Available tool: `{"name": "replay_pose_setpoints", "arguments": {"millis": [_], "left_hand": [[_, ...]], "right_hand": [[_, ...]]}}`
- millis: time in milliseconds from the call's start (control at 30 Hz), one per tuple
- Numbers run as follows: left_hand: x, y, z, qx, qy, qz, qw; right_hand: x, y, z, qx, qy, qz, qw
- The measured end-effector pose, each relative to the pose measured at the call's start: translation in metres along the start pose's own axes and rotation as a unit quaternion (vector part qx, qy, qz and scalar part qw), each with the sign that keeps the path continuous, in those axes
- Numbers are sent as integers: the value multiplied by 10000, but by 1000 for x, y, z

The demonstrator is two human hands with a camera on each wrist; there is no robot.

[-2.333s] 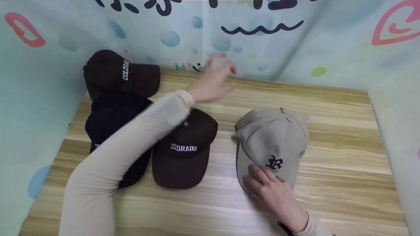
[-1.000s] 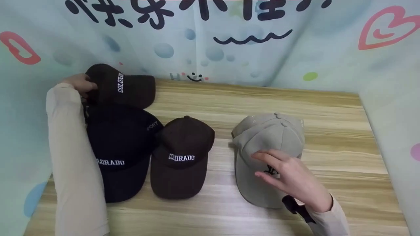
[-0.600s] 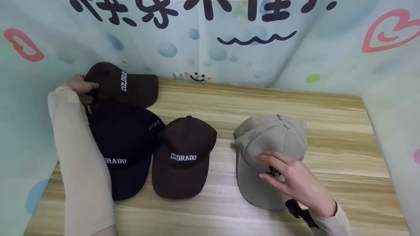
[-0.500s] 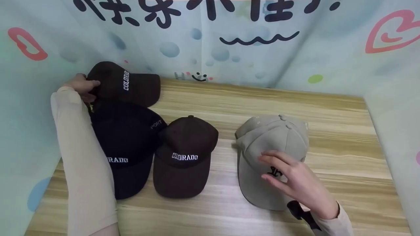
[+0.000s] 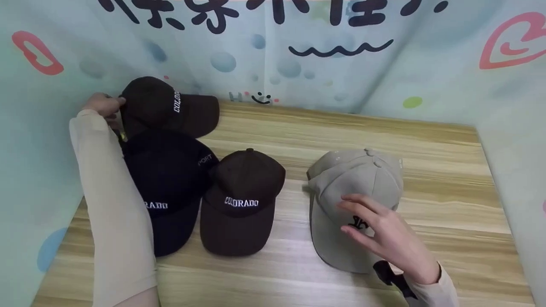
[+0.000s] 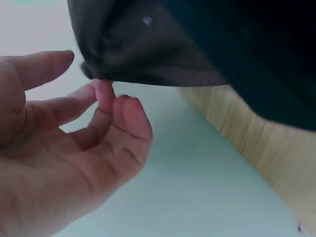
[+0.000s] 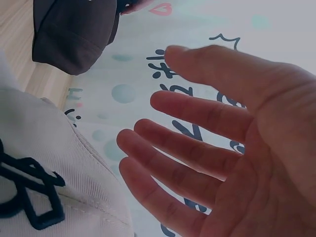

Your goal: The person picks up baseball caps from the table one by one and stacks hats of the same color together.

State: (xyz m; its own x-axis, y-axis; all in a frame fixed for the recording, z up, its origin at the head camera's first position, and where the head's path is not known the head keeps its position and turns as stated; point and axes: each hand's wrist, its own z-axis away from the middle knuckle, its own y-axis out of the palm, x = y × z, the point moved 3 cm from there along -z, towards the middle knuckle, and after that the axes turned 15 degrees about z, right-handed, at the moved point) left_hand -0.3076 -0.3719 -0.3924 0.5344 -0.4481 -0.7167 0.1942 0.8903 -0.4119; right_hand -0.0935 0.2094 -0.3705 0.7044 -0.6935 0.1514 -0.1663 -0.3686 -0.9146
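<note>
At the back left, my left hand (image 5: 102, 104) reaches to the crown of a dark brown "COLORADO" baseball cap (image 5: 149, 102). In the left wrist view its fingertips (image 6: 103, 91) touch the cap by its top button (image 6: 86, 70), with the thumb held apart. The left sleeve partly covers a navy baseball cap (image 5: 170, 170) in front. Beside the navy one lies a second brown baseball cap (image 5: 245, 179), brim forward. My right hand (image 5: 390, 234), fingers spread, hovers over the front of the stacked grey baseball caps (image 5: 354, 183), partly hiding their black emblem.
The caps lie on a wood-grain tabletop (image 5: 439, 192). Printed pale-blue cloth (image 5: 315, 85) walls off the back and both sides. The back brown cap stands close to the back wall, and its crown overlaps with the navy cap in view.
The left hand swung from the middle back to the left-hand brown cap. That cap has shifted slightly right and its lettering turned. The right hand lifted off the grey brim.
</note>
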Motion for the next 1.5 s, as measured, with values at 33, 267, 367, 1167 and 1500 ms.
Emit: {"name": "replay_pose_setpoints", "arguments": {"millis": [33,267,367,1167,1500], "left_hand": [[-1,0,1,8,55,-15,10000],[-13,-2,3,-422,617,1094,9912],[-24,2,6,-586,738,2050,9742],[-115,33,22,217,2060,2018,9573],[-130,36,38,1569,2508,1600,9418]], "right_hand": [[0,1,0,5,-4,-14,10000],[0,3,0,120,67,-54,9999],[0,3,0,122,67,-37,9999],[33,31,-55,1159,-813,390,9892],[117,115,-63,2776,-1999,840,9359]]}}
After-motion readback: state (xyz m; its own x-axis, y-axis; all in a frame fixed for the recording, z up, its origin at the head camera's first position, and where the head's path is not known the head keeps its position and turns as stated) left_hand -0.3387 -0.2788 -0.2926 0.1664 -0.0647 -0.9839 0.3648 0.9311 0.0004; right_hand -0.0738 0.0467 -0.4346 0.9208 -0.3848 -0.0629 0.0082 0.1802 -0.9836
